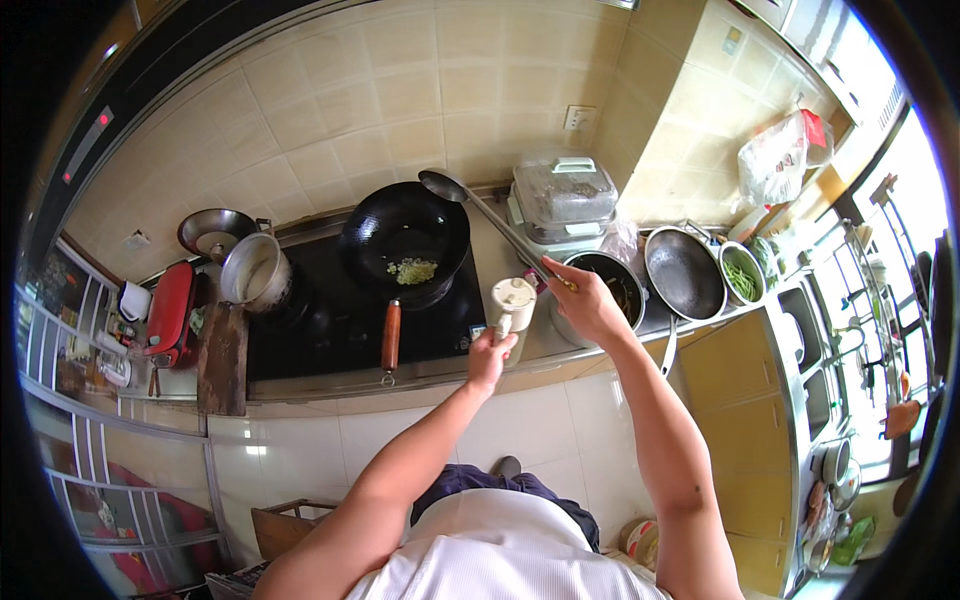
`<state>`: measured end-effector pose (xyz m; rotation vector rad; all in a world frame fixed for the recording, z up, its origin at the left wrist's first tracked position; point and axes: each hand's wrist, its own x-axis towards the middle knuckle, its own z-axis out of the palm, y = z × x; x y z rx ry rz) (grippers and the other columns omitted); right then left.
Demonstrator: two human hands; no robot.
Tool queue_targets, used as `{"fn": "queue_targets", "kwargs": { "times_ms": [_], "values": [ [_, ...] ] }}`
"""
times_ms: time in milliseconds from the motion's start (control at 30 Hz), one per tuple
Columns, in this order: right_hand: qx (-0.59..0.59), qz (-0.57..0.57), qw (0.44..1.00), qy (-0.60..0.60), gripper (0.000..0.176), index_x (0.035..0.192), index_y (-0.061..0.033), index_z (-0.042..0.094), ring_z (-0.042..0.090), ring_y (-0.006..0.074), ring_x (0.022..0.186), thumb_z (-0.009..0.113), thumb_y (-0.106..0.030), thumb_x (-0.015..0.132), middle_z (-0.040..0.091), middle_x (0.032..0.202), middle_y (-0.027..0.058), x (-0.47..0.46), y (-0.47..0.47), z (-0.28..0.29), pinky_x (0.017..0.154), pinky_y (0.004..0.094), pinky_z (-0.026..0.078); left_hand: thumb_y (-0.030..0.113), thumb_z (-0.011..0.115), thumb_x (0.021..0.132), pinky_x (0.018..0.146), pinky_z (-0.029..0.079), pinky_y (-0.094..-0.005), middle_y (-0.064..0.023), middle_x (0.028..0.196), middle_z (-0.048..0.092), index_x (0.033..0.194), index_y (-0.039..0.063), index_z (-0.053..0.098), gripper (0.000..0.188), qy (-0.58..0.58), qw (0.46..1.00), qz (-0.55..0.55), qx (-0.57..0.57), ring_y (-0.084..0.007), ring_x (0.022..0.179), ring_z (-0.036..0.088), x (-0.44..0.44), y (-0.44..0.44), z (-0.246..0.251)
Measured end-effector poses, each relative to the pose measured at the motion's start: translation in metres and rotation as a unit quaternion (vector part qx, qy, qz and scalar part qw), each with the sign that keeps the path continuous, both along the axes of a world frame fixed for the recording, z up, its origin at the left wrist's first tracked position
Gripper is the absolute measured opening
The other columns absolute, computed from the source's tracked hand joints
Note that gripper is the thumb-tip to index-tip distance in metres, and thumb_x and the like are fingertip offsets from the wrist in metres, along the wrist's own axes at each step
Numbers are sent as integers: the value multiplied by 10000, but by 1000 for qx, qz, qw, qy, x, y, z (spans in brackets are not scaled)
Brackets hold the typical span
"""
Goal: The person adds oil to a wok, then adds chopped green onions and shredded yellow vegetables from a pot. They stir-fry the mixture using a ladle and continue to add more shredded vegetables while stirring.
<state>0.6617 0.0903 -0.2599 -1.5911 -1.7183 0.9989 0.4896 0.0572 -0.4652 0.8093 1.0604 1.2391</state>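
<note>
My left hand grips the handle of a jug with a cream lid, held over the counter's front edge. In my right hand is the handle of a long metal ladle. Its bowl points away from me, above the right rim of a black wok. Chopped pale-green pieces lie in the wok, which sits on the black cooktop with its wooden handle towards me. Just beyond my right hand, a deep pot holds dark contents that I cannot make out.
Left of the wok stand a metal pot, a wooden board and a red appliance. Stacked lidded containers are against the wall. Rightwards come a frying pan, a bowl of green vegetables and a sink.
</note>
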Motion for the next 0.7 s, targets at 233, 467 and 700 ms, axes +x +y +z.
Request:
{"fn": "queue_targets", "kwargs": {
  "times_ms": [233, 467, 700],
  "values": [
    [11, 14, 999, -36, 421, 1411, -183, 624, 649, 257, 678, 593, -252, 997, 688, 818, 212, -1, -18, 15, 715, 344, 519, 177, 717, 853, 584, 391, -265, 39, 723, 576, 873, 68, 667, 122, 118, 988, 100, 3, -74, 641, 504, 60, 41, -40],
    [-3, 18, 999, -43, 419, 1409, -188, 624, 559, 269, 594, 595, -246, 996, 609, 722, 217, 8, -26, 29, 669, 351, 505, 178, 697, 852, 633, 417, -299, 18, 745, 589, 969, 60, 690, 166, 168, 971, 167, 29, -104, 685, 522, 75, 62, -80],
    [18, 60, 996, -58, 441, 1451, -203, 586, 416, 124, 633, 605, -218, 1011, 531, 681, 74, 34, -14, 20, 612, 307, 440, 339, 693, 901, 834, 514, -423, -158, 999, 736, 1160, 58, 683, 383, 232, 968, 88, 33, -321, 923, 691, 55, 104, -88]
  ]
}}
